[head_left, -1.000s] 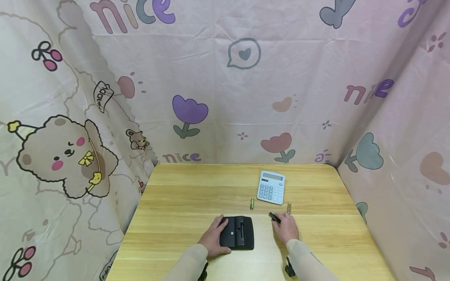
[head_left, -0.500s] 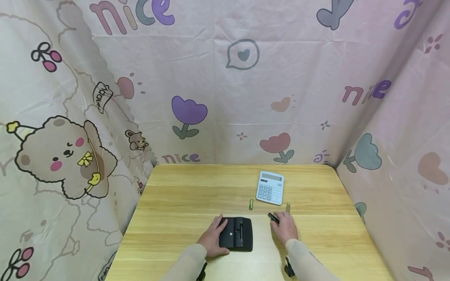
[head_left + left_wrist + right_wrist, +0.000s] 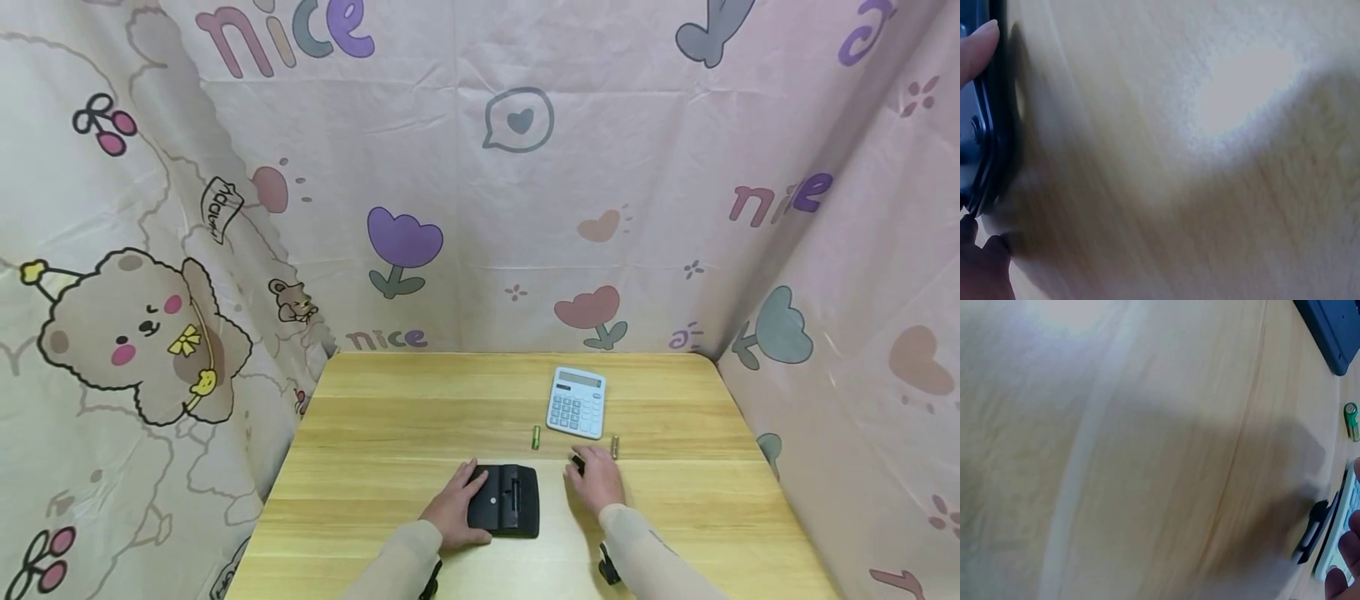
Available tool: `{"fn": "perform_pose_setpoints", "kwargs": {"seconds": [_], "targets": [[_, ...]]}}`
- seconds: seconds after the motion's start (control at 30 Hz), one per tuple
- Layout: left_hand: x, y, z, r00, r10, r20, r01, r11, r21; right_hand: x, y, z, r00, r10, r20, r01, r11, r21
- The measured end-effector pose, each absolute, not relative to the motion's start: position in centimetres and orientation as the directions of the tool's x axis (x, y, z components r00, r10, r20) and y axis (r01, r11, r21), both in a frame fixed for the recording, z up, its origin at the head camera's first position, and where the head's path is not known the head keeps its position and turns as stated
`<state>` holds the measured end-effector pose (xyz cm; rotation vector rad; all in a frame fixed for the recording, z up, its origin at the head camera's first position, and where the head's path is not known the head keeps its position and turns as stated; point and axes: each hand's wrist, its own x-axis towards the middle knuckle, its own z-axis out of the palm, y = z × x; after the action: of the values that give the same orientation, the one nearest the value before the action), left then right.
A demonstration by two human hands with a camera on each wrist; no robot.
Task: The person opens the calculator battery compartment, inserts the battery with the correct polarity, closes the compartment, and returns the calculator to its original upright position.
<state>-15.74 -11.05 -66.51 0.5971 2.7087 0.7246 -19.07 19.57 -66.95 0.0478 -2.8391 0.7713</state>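
A flat black device (image 3: 529,504) lies on the table, its ridged side with a long slot facing up. My left hand (image 3: 450,510) holds it by its left part, thumb along the near edge and fingers at the far edge. Farther right, a small narrow black cover (image 3: 1316,531) sits on the table under my right hand (image 3: 598,482). In the right wrist view a gap shows between this piece and the fingertips. A green battery (image 3: 536,437) lies to the left of that hand, and a gold-coloured battery (image 3: 615,447) just to its right.
Behind my right hand lies a pale blue calculator (image 3: 576,402), its keys and display facing up. The wooden table (image 3: 390,417) ends at a patterned cloth (image 3: 487,208) at the back, with more cloth on both sides.
My right hand has shifted slightly left and forward over the small black cover, which now shows less. My left hand and the black device keep their place.
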Motion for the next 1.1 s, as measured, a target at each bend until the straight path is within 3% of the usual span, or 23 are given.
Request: {"fn": "perform_pose_setpoints", "kwargs": {"seconds": [0.27,1.1], "targets": [[-15.8,-11.3,-67.0,-0.880,0.455,-0.135,0.322,0.782,0.533,-19.7,18.3,-67.2,-0.971,-0.014,0.240,-0.130,0.871,-0.473],[-15.9,-11.2,-67.7,-0.884,0.451,-0.124,0.329,0.788,0.520,-22.6,12.6,-66.4,-0.982,-0.044,0.183,-0.127,0.872,-0.472]]}}
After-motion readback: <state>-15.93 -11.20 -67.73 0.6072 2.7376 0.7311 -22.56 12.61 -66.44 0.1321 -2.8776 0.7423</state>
